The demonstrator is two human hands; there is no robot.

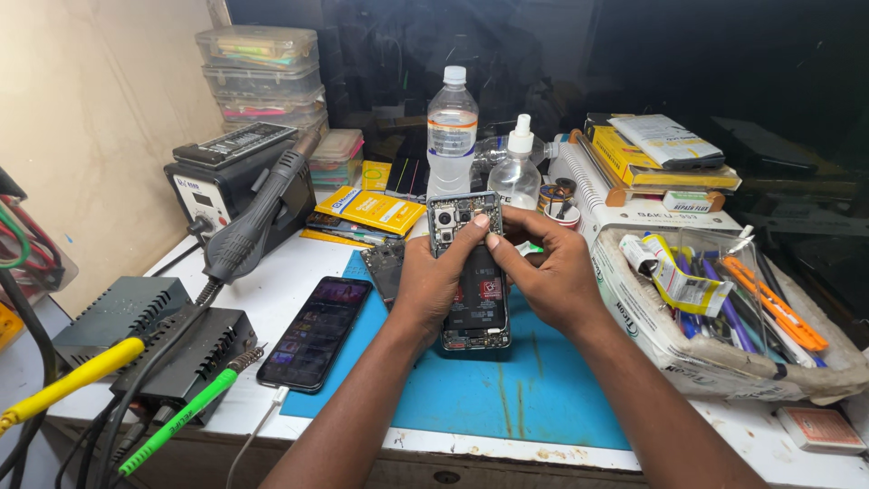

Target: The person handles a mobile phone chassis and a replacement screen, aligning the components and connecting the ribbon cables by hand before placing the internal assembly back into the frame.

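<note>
At the bench's back left corner, clear plastic boxes (262, 77) are stacked, their lids shut and coloured bits showing dimly through the walls; below them the grey hot-air station (233, 177) carries its ribbed black handle. Near the front left edge a finned black power supply (163, 340) sits with yellow and green probes laid across it, and beside it a dark glossy phone (316, 332) lies flat, half on the blue mat (507, 385). Over the middle of that mat I hold the opened phone (472, 299) up, back cover off, cameras and boards bare: my left hand (433, 281) grips its left edge, my right hand (548, 272) its right edge, thumbs pressed near the top. Behind stand a clear water bottle (452, 127) and a small spray bottle (518, 172). At the right edge a worn cardboard tray (670, 344) holds pens, tweezers, orange cutters and crumpled packets.
</note>
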